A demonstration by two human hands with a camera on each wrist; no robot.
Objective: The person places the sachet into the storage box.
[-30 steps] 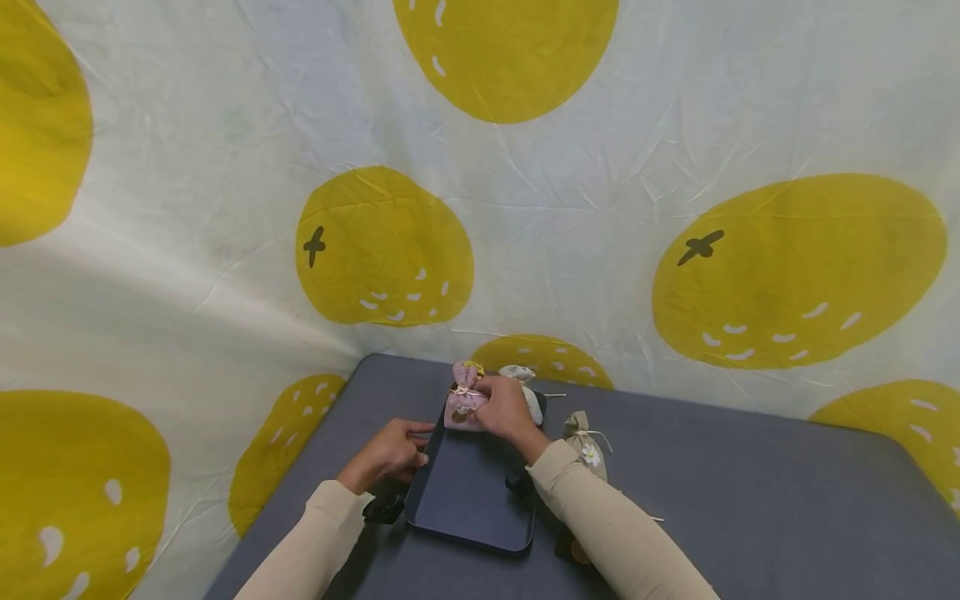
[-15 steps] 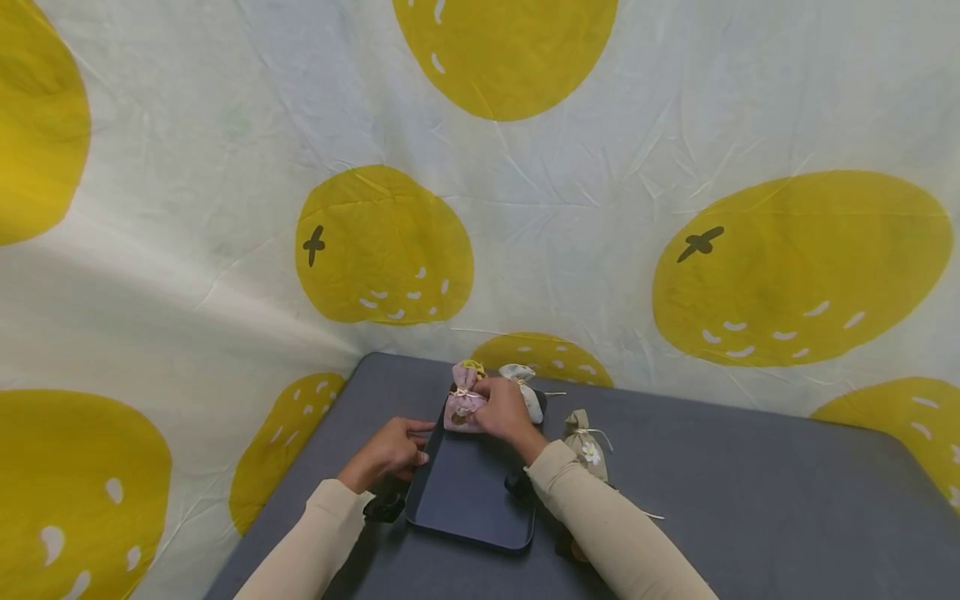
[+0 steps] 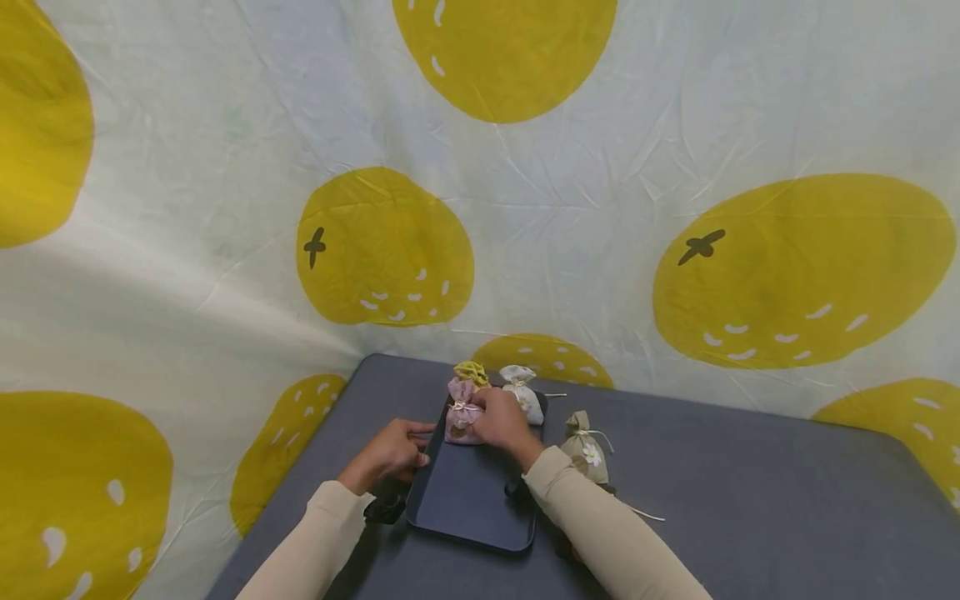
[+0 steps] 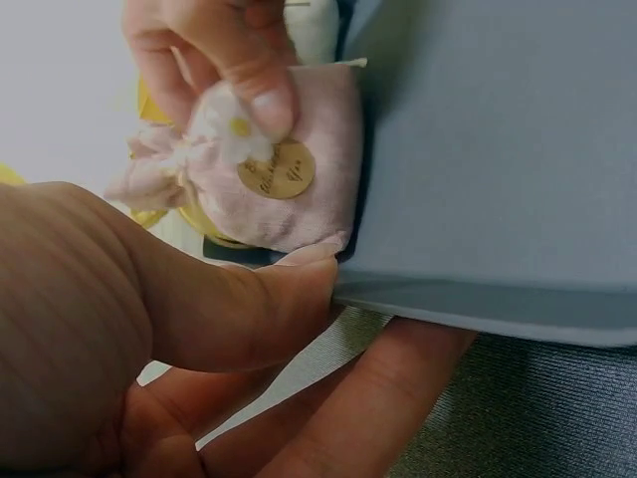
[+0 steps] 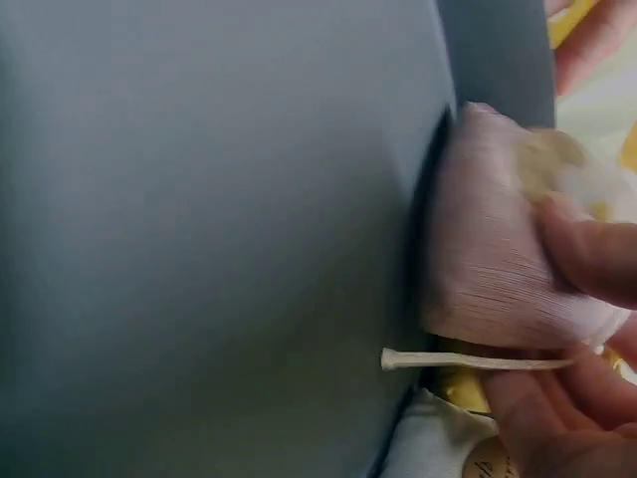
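My right hand (image 3: 504,419) grips a small pink drawstring pouch (image 3: 459,429) at the far left corner of a dark grey tray (image 3: 468,500). In the left wrist view this pouch (image 4: 323,110) bears a white flower and a round brown label, and the right thumb presses by the flower. My left hand (image 3: 390,450) pinches the tray's left rim, thumb on top and fingers outside below. Behind the pink pouch shows a yellow pouch (image 3: 471,372), partly hidden. A white pouch (image 3: 529,402) leans at the tray's far right corner.
Right of the tray, a beige pouch (image 3: 579,448) with a white flower lies on the dark grey table (image 3: 750,500). Another brownish thing beside the tray is mostly hidden under my right sleeve (image 3: 600,525). A white curtain (image 3: 562,250) with yellow fruit prints hangs behind the table.
My right hand has drawn the pink pouch slightly toward me and lower, and more of the yellow pouch behind it shows. The left hand and the tray have stayed put.
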